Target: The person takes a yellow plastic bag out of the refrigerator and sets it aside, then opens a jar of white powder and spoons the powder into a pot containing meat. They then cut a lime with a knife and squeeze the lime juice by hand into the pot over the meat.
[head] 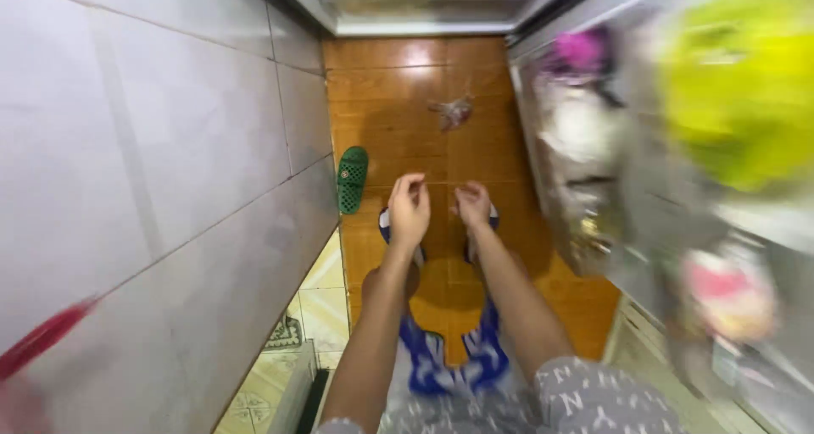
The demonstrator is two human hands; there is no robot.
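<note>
Glossy orange wood-look floor [398, 95], smooth pale glazed wall tiles [153, 146], green perforated plastic slipper [352, 180], printed cloth trousers [593, 396]

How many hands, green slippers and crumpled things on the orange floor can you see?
Hands: 2, the left hand and the right hand
Green slipper: 1, leaning by the white tiled wall
Crumpled scrap on the orange floor: 1
Total: 4

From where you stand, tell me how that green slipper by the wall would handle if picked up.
The green slipper looks perforated and moulded, so probably light and somewhat bendy. It leans on edge against the tiled wall, so a nudge would likely tip it flat. Unlikely to roll.
</note>
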